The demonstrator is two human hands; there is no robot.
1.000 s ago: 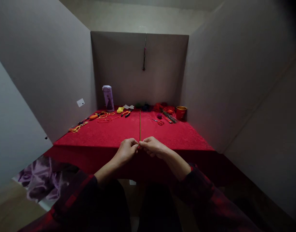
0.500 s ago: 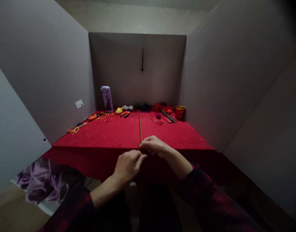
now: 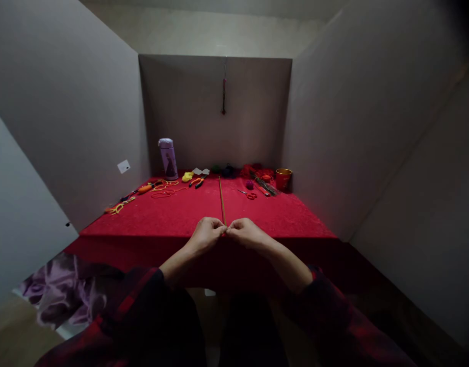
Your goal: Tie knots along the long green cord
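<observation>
A thin, straight yellow-green cord [image 3: 221,199] runs from the back of the red-covered table to its front edge. My right hand [image 3: 244,232] pinches it at the near end. Thumb and forefinger of my left hand [image 3: 207,234] are closed too, and their tips meet the right fingertips at that same end. What lies between the left fingertips is too small to make out. Beyond them, red-handled scissors [image 3: 251,195] lie to the right and orange-handled pliers [image 3: 199,181] to the left.
A purple bottle [image 3: 168,159] stands at the back left, near yellow yarn [image 3: 187,177]. At the back right are red yarn [image 3: 253,170], a bundle of thin dark stems [image 3: 268,187] and a red cup [image 3: 283,179]. Grey panels [image 3: 215,132] enclose the table.
My left hand has risen from below the table edge and come to the right hand's fingertips. A thin dark strand seen between the hands earlier no longer shows. My right hand stays at the cord's end.
</observation>
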